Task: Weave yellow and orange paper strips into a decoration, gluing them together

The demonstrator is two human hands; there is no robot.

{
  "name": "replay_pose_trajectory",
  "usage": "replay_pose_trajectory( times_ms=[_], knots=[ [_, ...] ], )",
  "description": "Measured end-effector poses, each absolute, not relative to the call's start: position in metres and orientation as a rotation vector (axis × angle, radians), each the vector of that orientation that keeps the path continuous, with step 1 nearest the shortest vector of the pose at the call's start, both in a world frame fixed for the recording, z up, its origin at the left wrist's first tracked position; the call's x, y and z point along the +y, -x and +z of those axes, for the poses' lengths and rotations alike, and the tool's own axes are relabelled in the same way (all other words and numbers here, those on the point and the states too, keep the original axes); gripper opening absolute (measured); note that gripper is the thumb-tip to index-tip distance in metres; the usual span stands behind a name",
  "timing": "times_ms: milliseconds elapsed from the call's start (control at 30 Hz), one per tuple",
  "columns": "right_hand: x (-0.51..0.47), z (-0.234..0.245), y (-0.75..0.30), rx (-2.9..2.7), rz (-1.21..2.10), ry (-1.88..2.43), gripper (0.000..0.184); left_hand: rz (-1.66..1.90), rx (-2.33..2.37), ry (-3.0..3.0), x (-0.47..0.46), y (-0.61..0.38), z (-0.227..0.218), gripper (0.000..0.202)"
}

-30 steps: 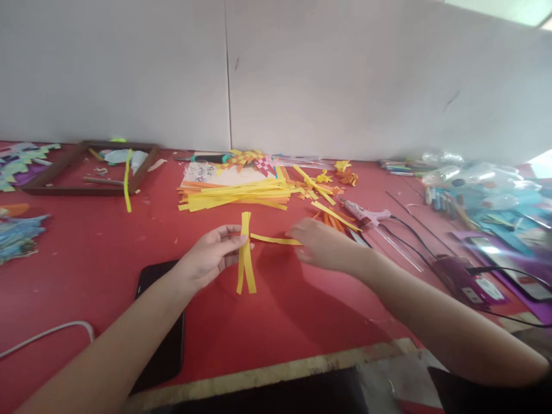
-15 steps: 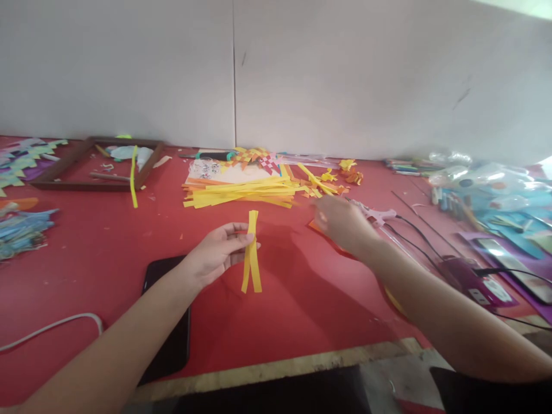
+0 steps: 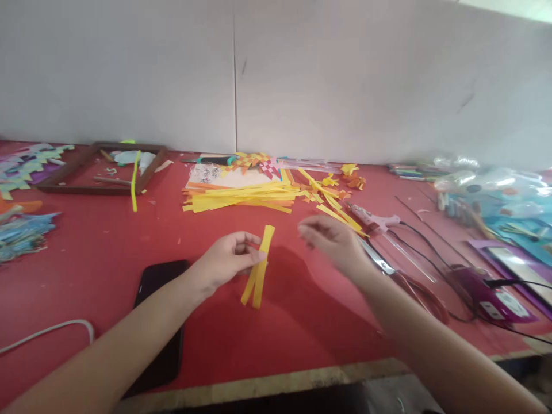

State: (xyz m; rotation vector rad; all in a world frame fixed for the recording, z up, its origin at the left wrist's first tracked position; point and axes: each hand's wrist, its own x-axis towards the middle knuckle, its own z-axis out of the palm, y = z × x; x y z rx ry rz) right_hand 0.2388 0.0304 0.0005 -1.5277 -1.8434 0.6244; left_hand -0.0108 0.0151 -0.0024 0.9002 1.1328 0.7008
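Observation:
My left hand [image 3: 235, 256] pinches two narrow yellow paper strips [image 3: 261, 270] between thumb and fingers. They overlap at the top and spread apart at the lower ends, held above the red table. To the right, my right hand [image 3: 330, 241] hovers with loosely bent, parted fingers, and nothing shows in them. Beyond the hands lies a pile of yellow and orange paper strips [image 3: 241, 196]. More loose yellow strips [image 3: 338, 217] lie just behind my right hand. Scissors [image 3: 379, 259] lie beside my right forearm, which partly covers them.
A black phone [image 3: 161, 322] lies under my left forearm. Right of the scissors are a pink glue gun [image 3: 375, 219] with its cord and a purple power strip [image 3: 489, 296]. A brown wooden frame [image 3: 86, 190] stands at the back left. The table's front edge [image 3: 276, 384] runs below.
My right hand has drawn back toward me and slightly left, uncovering loose yellow strips and the scissors. My left hand has shifted slightly right and nearer, still holding its strips, which now lean rightward.

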Motion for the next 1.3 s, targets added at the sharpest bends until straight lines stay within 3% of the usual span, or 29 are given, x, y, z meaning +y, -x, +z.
replay_pose_trajectory(
  times_ms=[67,200,267,367,600,800,1067,1300],
  knots=[
    [0.017,-0.012,-0.205,-1.594,1.269,1.344,0.038,0.643,1.167,-1.172,0.015,0.008,0.001,0.028],
    [0.009,-0.026,-0.181,-1.347,1.535,1.221,0.037,0.52,1.151,-1.323,0.016,0.002,0.0,0.031],
    [0.01,-0.029,-0.186,-1.289,1.543,1.206,0.034,0.511,1.168,-1.317,0.017,0.001,-0.004,0.035],
    [0.013,-0.032,-0.195,-1.264,1.51,1.226,0.044,0.504,1.177,-1.325,0.019,0.004,-0.011,0.037],
    [0.017,-0.031,-0.205,-1.369,1.17,1.442,0.046,0.596,1.363,-1.524,0.013,0.013,-0.011,0.031],
    [0.017,-0.023,-0.207,-1.363,1.298,1.355,0.04,0.661,1.464,-1.922,0.006,0.015,-0.004,0.026],
    [0.015,-0.027,-0.201,-1.288,1.451,1.098,0.039,0.54,1.249,-1.517,0.007,0.012,0.002,0.039],
    [0.02,-0.027,-0.207,-1.275,1.108,1.269,0.031,0.52,1.419,-1.578,0.007,0.014,-0.003,0.041]
  ],
)
